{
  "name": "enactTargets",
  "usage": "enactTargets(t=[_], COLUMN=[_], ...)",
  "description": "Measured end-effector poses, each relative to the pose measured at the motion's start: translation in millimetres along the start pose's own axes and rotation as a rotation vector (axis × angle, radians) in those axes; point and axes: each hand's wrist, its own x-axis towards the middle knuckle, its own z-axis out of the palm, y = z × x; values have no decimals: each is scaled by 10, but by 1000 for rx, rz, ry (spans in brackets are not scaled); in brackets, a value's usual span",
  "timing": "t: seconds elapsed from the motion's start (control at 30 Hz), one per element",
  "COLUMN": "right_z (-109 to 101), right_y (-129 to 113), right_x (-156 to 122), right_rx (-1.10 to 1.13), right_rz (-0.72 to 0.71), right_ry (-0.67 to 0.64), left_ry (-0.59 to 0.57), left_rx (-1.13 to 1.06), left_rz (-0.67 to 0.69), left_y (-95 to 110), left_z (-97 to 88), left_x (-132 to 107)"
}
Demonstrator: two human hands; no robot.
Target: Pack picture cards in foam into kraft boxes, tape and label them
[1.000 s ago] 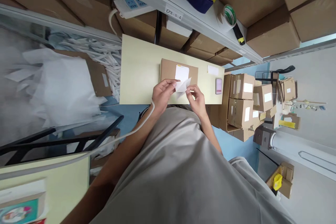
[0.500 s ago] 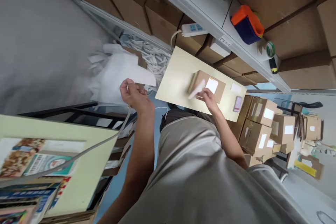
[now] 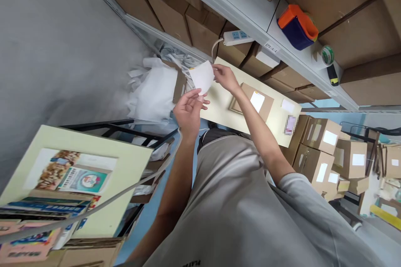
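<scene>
A white paper slip (image 3: 201, 76) with a small yellow mark at its upper left corner is held up between my two hands, slightly curved. My left hand (image 3: 189, 110) pinches its lower edge with thumb and forefinger, the other fingers loosely spread. At the slip's right edge, my right hand (image 3: 226, 77) is closed on it by the fingertips. Below my right forearm a cardboard box (image 3: 245, 91) lies on the pale yellow tabletop (image 3: 219, 110). The box bears a white label (image 3: 257, 101) with a similar yellow mark, and the forearm partly hides the box.
A heap of white paper (image 3: 156, 91) lies left of the tabletop. A phone-like pink item (image 3: 290, 125), pixelated, rests at its right end. Shelves of cartons (image 3: 175, 12) run behind, with a power strip (image 3: 237, 37). Labelled cartons (image 3: 321, 133) are stacked right; a grey cable (image 3: 125, 194) crosses lower left.
My right hand has moved from over the box up and left, bringing the white slip to my left hand. My left hand has shifted right and now grips the slip too.
</scene>
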Motion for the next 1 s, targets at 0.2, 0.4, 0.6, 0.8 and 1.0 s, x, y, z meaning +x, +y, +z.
enactTargets(t=[0.2,0.4,0.6,0.8,1.0], right_z=[-683,-1043,-1324,-1607,-1857], right_y=[-219,-539,-254,-9,169], right_x=[-1344,-2259,-2562,-2763,-2900], right_rx=[-49,-412,-685,-811,-855], right_rz=[-59,-360,-393,-440,-480], right_ry=[442,437,322,317,289], left_ry=[-228,-471,-636,-701,-751], left_rx=[-18,106,200,285,330], left_rz=[7,55,81,67,55], left_y=[56,170,216,177,130], left_z=[349,807,1218,1514,1724], left_x=[-158,-423,-694,-893,-1053])
